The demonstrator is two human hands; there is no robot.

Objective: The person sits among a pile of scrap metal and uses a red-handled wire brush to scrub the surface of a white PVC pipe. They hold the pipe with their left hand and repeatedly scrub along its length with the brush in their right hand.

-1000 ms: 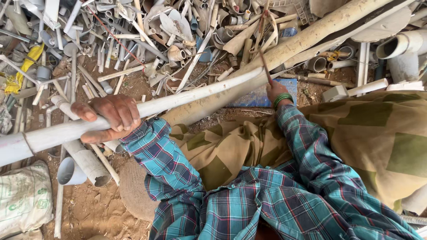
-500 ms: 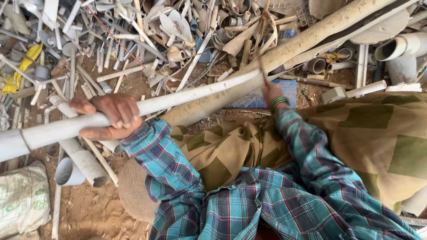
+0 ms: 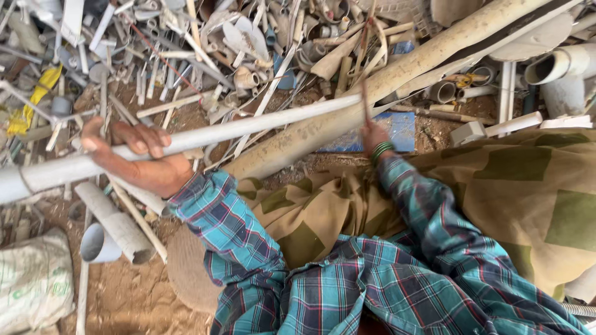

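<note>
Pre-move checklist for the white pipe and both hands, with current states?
1. Left hand wrapped around the white pipe: ok.
2. Right hand at the pipe's far end: ok.
3. Thin blade gripped in the right hand: cannot tell, blurred.
4. Pipe lifted off the scrap pile: ok.
5. Thick beige pipe not touching the white pipe: cannot tell.

Scrap pile all around me, mostly broken white plastic strips (image 3: 186,102) and pipe offcuts. Fat beige pipe (image 3: 397,74) lying diagonal across heap. Blue flat sheet (image 3: 397,127) on dirt under it. Short grey pipe stub (image 3: 115,229) near my knee, woven sack (image 3: 34,282) bottom corner. Yellow scrap (image 3: 37,93) far side. White pipe elbow (image 3: 562,65) opposite edge.
</note>
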